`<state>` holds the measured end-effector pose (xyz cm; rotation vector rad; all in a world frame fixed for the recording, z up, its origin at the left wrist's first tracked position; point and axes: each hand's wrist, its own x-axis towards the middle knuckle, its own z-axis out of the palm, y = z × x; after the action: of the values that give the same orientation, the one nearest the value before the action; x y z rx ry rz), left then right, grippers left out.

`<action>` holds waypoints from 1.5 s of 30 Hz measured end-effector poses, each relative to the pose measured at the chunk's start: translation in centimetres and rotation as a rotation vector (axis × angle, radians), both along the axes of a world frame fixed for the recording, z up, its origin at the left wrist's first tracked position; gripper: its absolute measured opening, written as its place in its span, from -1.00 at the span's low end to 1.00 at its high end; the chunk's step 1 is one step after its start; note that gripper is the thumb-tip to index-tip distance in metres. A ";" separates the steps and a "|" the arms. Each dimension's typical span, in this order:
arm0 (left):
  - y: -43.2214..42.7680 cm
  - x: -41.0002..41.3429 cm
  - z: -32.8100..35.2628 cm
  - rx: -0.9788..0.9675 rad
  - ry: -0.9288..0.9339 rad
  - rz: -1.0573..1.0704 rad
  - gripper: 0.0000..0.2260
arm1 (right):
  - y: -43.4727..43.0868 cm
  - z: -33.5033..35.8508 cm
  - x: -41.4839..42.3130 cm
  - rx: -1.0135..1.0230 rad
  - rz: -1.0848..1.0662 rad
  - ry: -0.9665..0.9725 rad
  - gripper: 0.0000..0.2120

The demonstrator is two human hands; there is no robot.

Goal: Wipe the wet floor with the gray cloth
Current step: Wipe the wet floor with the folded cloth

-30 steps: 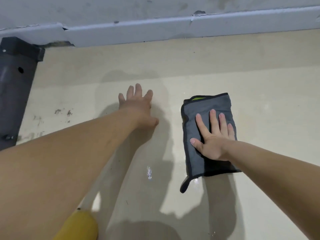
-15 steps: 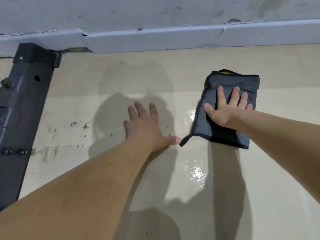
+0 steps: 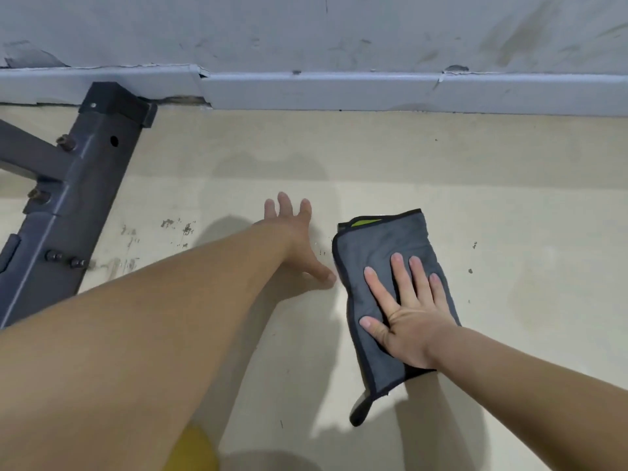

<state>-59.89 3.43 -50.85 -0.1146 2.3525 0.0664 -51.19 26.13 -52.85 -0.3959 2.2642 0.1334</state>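
The folded gray cloth (image 3: 380,253), dark-edged with a green patch at its far end, lies flat on the beige floor (image 3: 509,205) right of centre. My right hand (image 3: 404,314) presses on its near half, palm down, fingers straight and spread. Just left of the cloth my left hand (image 3: 292,239) rests flat on the floor, fingers spread, thumb almost touching the cloth's edge. The floor beside the cloth has a faint damp sheen.
A dark metal frame (image 3: 68,198) with bolts slants across the left side. A grey skirting board (image 3: 339,91) and wall run along the far side. Something yellow (image 3: 193,450) shows at the bottom edge under my left arm. Dark scuff marks (image 3: 176,226) dot the floor.
My right hand has pulled the cloth back from near the wall towards me. My left hand stays planted on the floor. The view has shifted.
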 end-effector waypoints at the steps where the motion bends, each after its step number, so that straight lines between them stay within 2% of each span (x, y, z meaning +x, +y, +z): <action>1: -0.7 0.3 0.1 0.003 0.007 -0.027 0.45 | 0.0 0.0 0.0 0.007 0.001 0.000 -0.29; 6: -3.3 2.5 -0.8 -0.188 0.081 -0.035 0.50 | -0.7 0.2 -0.5 0.010 -0.023 -0.006 -0.26; 10: -4.4 2.6 -1.6 -0.088 0.134 0.006 0.51 | -2.2 0.5 -2.4 0.014 -0.036 -0.062 -0.21; 19: -5.5 3.1 -2.5 -0.016 0.204 0.036 0.46 | -11.2 0.5 -13.9 -0.059 0.055 0.046 -0.19; 22: -5.4 3.0 -2.6 -0.027 0.188 0.021 0.48 | -9.8 0.3 -16.4 -0.069 -0.047 0.083 -0.19; 27: -5.3 2.6 -2.6 -0.034 0.165 0.022 0.49 | -3.8 0.6 -18.2 0.020 -0.449 0.171 -0.13; 30: -5.2 2.5 -2.3 -0.045 0.148 0.022 0.49 | -2.6 -0.1 -15.2 0.063 -0.487 0.230 -0.17; 34: -4.9 2.6 -2.1 -0.044 0.139 0.041 0.51 | -4.3 -0.8 -8.1 0.008 -0.360 0.242 -0.22; 37: -4.8 2.7 -1.9 -0.037 0.157 0.049 0.49 | -4.9 -1.4 -1.3 -0.047 -0.042 0.197 -0.25; 39: -4.9 2.7 -1.8 -0.036 0.157 0.052 0.44 | -4.6 -2.0 2.0 -0.132 0.132 0.255 -0.27; 43: -5.0 2.5 -2.0 -0.047 0.165 0.031 0.31 | -4.0 -1.5 0.2 -0.185 0.324 0.206 -0.27; 45: -5.0 2.6 -2.1 -0.039 0.162 0.034 0.34 | -4.2 -0.7 -3.9 -0.090 0.410 0.038 -0.20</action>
<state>-57.32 -1.55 -52.92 -0.1735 2.5150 0.0482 -55.07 21.94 -53.58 -0.9095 2.2037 0.2512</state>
